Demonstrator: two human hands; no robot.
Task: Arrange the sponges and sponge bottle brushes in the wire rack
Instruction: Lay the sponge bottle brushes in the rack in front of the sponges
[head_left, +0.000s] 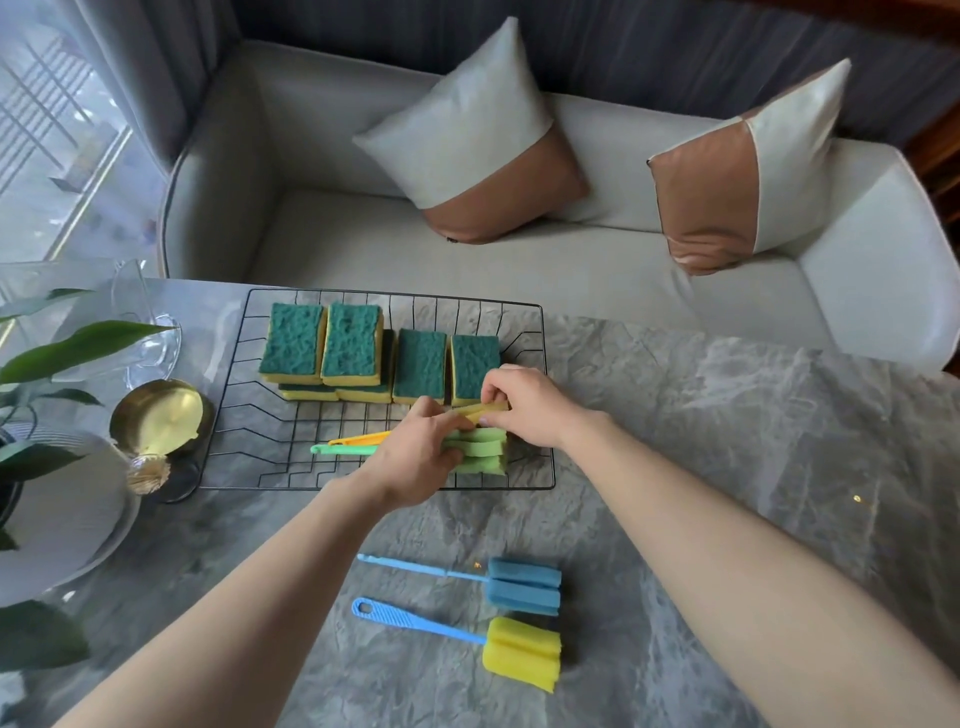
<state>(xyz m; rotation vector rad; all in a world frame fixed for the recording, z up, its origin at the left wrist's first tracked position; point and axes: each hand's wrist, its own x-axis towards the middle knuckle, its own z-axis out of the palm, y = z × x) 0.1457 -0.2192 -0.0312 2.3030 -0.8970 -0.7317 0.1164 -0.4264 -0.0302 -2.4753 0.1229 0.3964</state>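
Observation:
A black wire rack (540, 395) lies on the grey marble table. Several green-topped yellow sponges (358, 351) fill its far half, some stacked. In the rack's near right corner my left hand (421, 457) grips a green sponge brush (480, 449) by the neck; its green handle points left. My right hand (524, 402) pinches the head of a yellow sponge brush (491, 409) just behind it, whose orange-yellow handle also points left. On the table in front lie a blue sponge brush (522, 584) and a blue-handled brush with a yellow head (522, 652).
A gold bowl (158, 415), a clear glass vase (140, 322), a white plate (62, 509) and plant leaves crowd the table's left side. A grey sofa (675, 270) with two cushions stands behind the table.

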